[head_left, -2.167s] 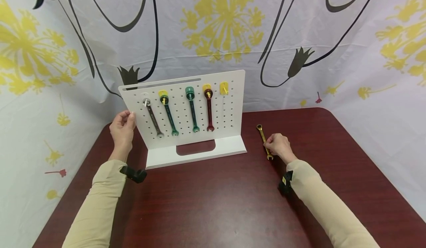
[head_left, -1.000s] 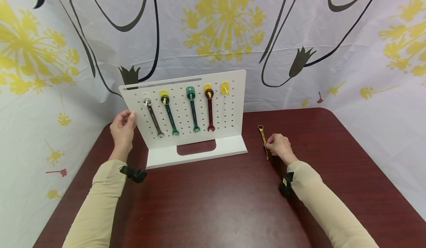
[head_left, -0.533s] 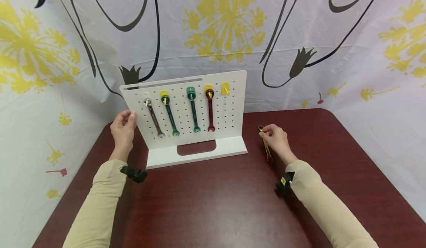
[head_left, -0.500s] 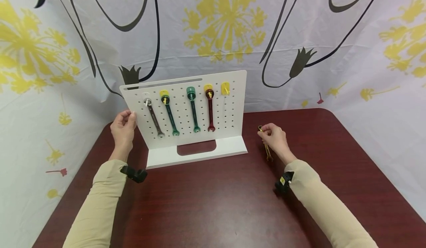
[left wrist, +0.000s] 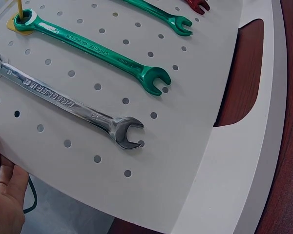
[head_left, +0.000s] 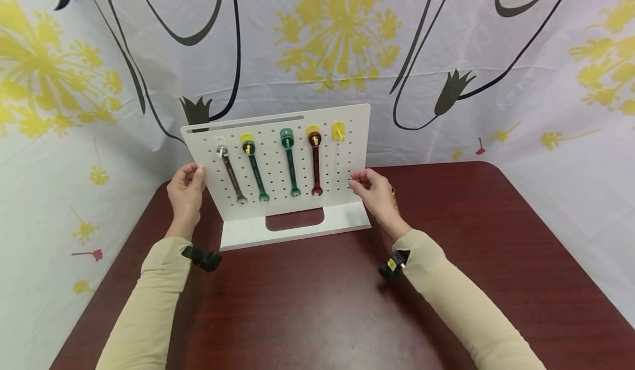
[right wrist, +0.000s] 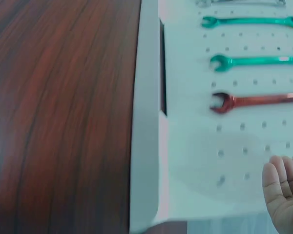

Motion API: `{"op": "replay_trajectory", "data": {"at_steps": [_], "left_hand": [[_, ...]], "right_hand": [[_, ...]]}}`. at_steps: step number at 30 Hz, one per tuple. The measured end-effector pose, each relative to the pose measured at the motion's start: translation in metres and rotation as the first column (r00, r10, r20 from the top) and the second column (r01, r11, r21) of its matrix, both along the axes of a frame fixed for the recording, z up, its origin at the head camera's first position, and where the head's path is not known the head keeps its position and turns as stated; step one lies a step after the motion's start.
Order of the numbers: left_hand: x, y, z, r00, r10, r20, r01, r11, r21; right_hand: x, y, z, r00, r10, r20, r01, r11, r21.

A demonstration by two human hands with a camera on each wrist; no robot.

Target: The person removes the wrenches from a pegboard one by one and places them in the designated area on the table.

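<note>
At its left edge, left fingers (head_left: 182, 171) grip the pegboard (head_left: 274, 163) (4 wrenches (head_left: 316, 166)).

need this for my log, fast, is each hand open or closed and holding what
Left hand: closed, holding the pegboard by its left edge.
Right hand: open, by the pegboard's right edge; nothing visible in its grip.

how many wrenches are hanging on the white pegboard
4: left to right, silver metal wrench, green metal wrench, second green metal wrench, red metal wrench; none hanging there looks hidden.
</note>
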State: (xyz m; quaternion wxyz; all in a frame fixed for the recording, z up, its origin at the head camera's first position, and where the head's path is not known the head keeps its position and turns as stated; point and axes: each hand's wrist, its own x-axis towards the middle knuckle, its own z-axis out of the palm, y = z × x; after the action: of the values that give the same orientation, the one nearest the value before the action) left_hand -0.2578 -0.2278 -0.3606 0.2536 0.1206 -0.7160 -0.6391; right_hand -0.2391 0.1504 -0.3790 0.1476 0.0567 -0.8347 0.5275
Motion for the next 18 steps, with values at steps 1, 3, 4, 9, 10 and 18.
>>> {"op": "replay_trajectory", "data": {"at_steps": [1,3,4,9,10,18], "left_hand": [[0.0,0.0,0.0,1.0,0.002,0.0,-0.002,1.0,-0.002],[0.0,0.0,0.001,1.0,0.004,0.007,-0.004,1.0,-0.008],[0.0,0.0,0.001,1.0,0.007,0.009,-0.007,1.0,-0.011],[0.001,0.0,-0.001,1.0,0.018,0.011,-0.018,1.0,-0.011],[0.001,0.0,-0.001,1.0,0.018,0.009,-0.018,1.0,-0.009],[-0.001,0.0,-0.001,1.0,0.021,-0.007,-0.021,1.0,-0.021]], "right_hand": [[-0.001,-0.004,0.001,1.0,0.001,-0.008,-0.002,1.0,-0.005],[-0.004,-0.013,0.002,1.0,0.01,-0.01,-0.01,1.0,-0.028],[-0.005,-0.017,0.003,1.0,0.013,-0.009,-0.014,0.999,-0.038],[-0.009,-0.036,0.003,0.998,0.058,0.019,-0.055,0.992,-0.115],[-0.01,-0.039,0.002,0.998,0.064,0.024,-0.061,0.99,-0.128],[-0.016,-0.051,0.001,0.993,0.104,0.047,-0.093,0.976,-0.198]]}}
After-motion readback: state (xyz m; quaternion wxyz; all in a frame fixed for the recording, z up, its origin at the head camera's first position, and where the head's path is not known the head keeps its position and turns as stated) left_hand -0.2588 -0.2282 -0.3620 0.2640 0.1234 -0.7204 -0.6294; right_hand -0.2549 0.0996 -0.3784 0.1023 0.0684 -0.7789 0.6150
